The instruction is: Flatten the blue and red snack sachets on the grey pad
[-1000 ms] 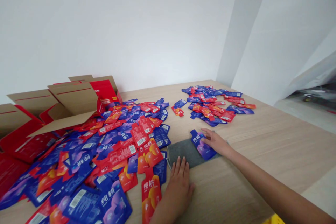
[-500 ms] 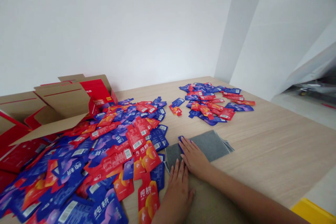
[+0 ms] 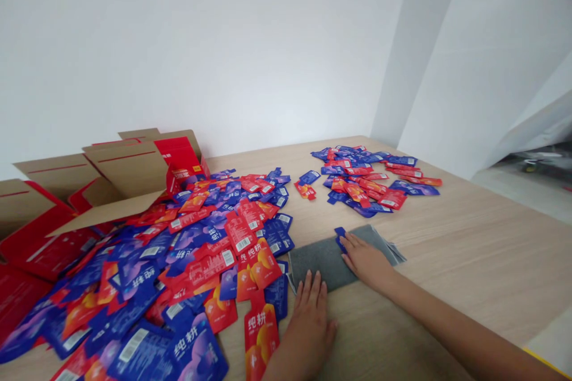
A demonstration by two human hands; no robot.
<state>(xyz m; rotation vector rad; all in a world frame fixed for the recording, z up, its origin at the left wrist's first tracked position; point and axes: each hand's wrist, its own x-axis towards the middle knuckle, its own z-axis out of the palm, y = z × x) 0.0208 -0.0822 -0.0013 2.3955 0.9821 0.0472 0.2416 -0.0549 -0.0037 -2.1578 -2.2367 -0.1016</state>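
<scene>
A folded grey cloth lies flat on the table in front of me. My left hand rests palm down with its fingers stretched out, the fingertips on the cloth's near left edge. My right hand lies flat, fingers extended, over a small blue pouch on the cloth. Most of that pouch is hidden beneath the hand; only its upper end shows. Just left of my left hand is a red pouch with orange fruit printed on it, at the edge of a big heap.
A large heap of red and blue pouches spreads over the table's left side. Behind it stand open red cardboard boxes. A smaller pile of pouches lies at the back right. A white wall rises behind the table.
My right hand has slid right along the cloth, and the blue pouch under it has moved too. My hands are now farther apart. The whole view has shifted slightly.
</scene>
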